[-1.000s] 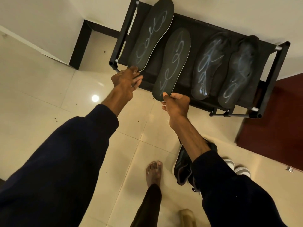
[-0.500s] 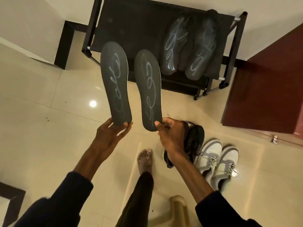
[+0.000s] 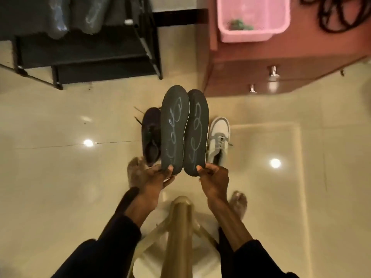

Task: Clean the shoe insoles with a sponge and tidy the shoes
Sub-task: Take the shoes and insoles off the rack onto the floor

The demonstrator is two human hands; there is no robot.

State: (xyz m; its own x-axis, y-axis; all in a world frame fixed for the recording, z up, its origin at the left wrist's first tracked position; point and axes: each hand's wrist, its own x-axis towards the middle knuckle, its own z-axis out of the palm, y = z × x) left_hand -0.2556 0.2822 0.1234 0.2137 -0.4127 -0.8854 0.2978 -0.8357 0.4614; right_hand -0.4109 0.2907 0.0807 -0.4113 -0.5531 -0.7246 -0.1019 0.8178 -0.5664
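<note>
The left hand (image 3: 158, 177) pinches the heel end of one dark insole (image 3: 174, 129), thumb on its marked face and the fingers curled behind; the right hand (image 3: 214, 179) grips the heel of a second insole (image 3: 197, 133) the same way. Both forearms reach forward from dark sleeves, wrists raised, so the two insoles stand side by side with their toes pointing away and their long edges touching or nearly so. Pale scribbled lines run along each face. Below them on the cream tiled floor (image 3: 50, 177) lie a dark laced shoe (image 3: 150, 135), partly hidden by the left insole, and a grey and white sneaker (image 3: 218, 137), just beside the right one. A bare foot (image 3: 136, 169) stands near the dark shoe and another (image 3: 239, 203) further back on the right, with a beige plastic stool (image 3: 178, 227) between the arms. A black shoe rack (image 3: 152, 47) stands at the upper left with blurred grey shapes on top. At the upper right a reddish-brown cabinet (image 3: 261, 75) serves as the surface for a pink tub (image 3: 251, 35)
</note>
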